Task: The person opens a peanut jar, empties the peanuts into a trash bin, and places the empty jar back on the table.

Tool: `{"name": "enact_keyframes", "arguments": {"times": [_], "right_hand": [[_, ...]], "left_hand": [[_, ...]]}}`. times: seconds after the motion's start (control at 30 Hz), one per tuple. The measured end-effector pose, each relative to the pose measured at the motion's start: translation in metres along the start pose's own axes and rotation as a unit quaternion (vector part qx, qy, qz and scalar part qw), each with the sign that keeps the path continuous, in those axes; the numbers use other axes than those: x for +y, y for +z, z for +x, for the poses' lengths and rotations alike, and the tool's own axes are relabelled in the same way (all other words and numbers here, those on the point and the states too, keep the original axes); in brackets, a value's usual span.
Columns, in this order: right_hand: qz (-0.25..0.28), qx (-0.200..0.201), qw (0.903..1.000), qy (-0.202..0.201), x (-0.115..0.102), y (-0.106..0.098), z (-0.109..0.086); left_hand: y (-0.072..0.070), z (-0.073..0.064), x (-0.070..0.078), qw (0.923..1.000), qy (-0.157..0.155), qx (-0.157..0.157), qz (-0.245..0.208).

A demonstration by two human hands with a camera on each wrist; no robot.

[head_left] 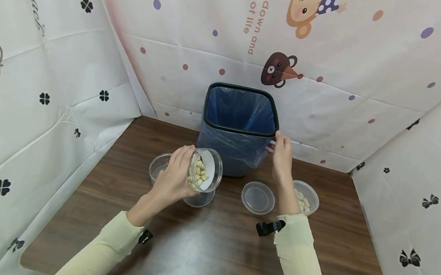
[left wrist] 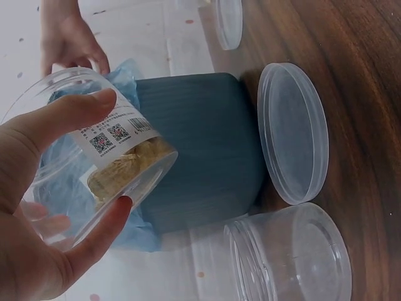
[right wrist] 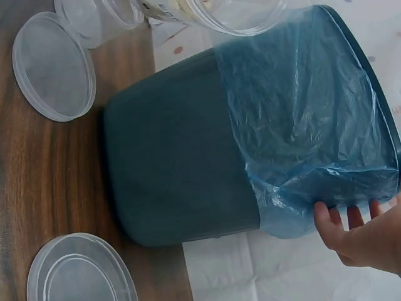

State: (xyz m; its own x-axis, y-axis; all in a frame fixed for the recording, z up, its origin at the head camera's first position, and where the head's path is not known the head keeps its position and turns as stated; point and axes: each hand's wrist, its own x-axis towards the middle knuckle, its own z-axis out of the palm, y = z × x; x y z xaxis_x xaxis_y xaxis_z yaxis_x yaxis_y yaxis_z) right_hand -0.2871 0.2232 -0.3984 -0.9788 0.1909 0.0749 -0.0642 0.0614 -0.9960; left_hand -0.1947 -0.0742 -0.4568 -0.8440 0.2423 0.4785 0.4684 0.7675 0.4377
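Observation:
My left hand [head_left: 175, 173] grips a clear plastic jar [head_left: 217, 178], holding it tilted on its side in front of the trash can. Small pale-yellow pieces [head_left: 200, 172] lie inside it; their exact kind is unclear. A white label [left wrist: 119, 135] with QR codes covers part of the jar's wall. The dark trash can [head_left: 234, 167] stands upright, lined with a blue plastic bag [right wrist: 301, 106] folded over its rim. At the can's right front corner, my right hand [head_left: 282, 159] holds the rim, with bent fingertips [right wrist: 326, 216] against the bag.
Another clear jar [head_left: 155, 166] stands left of the can, partly behind my left hand. Two clear lids, a left one [head_left: 199, 200] and a right one [head_left: 257, 198], lie on the wooden table [head_left: 198, 254]. A clear tub [head_left: 312, 197] with pale pieces stands beside my right forearm. Patterned cloth [head_left: 185, 87] hangs behind.

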Motion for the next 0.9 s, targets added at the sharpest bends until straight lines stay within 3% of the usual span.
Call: {"name": "enact_keyframes", "arguments": {"times": [0.27, 0.43, 0.9], "right_hand": [[0.026, -0.041, 0.9986, 0.022, -0.003, -0.004, -0.001], [0.008, -0.035, 0.9992, 0.020, -0.010, -0.009, -0.002], [0.015, -0.041, 0.9984, 0.036, -0.011, -0.004, 0.000]], "left_hand": [[0.000, -0.001, -0.001, 0.9999, 0.006, 0.008, 0.000], [-0.001, -0.001, -0.003, 0.9996, 0.021, 0.021, -0.002], [-0.001, 0.000, -0.008, 0.9993, 0.017, 0.032, -0.008]]}}
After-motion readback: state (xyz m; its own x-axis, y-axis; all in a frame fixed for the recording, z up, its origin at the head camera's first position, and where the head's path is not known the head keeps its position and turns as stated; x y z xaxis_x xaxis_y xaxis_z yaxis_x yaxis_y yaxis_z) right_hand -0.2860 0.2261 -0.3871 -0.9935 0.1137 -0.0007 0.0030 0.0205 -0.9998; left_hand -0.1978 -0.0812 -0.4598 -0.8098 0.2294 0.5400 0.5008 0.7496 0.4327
